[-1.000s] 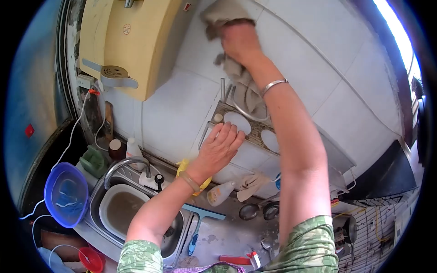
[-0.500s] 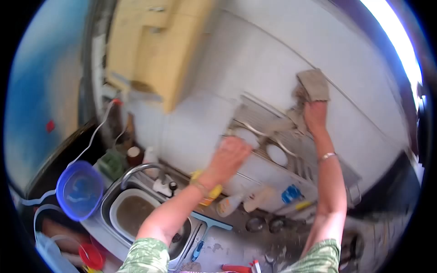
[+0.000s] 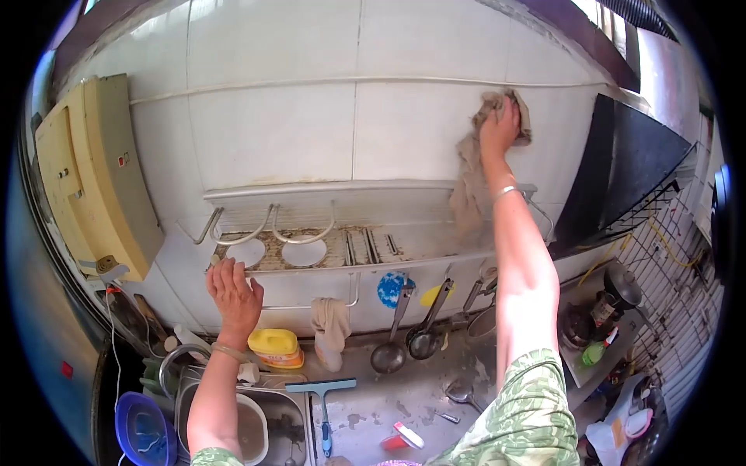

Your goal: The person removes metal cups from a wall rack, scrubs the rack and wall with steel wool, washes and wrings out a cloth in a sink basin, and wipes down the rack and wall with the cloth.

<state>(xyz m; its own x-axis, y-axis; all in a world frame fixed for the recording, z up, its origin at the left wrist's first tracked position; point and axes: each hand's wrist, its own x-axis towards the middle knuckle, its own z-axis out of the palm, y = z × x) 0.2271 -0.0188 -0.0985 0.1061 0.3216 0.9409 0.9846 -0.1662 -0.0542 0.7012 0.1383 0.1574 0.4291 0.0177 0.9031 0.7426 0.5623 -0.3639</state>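
My right hand (image 3: 500, 132) is closed on a crumpled beige cloth (image 3: 519, 105), pressed against the white tiled wall above the rack's right end. A long end of the cloth hangs down over the rack. My left hand (image 3: 235, 299) is closed over the front edge at the left end of the metal wall rack (image 3: 365, 264); its fingertips are partly hidden. The rack has curved bars, two round openings and a stained slotted base. Ladles (image 3: 388, 357) hang beneath it.
A yellow heater box (image 3: 101, 179) is at left. Below are the sink (image 3: 305, 404) with a tub, a blue basin (image 3: 144, 427), a yellow bottle (image 3: 276, 349) and a squeegee (image 3: 322, 387). A dark panel (image 3: 622, 171) and a pot (image 3: 622, 283) stand at right.
The camera view has turned and levelled. My right hand has carried the cloth along the wall above the rack. My left hand remains at the rack's left end.
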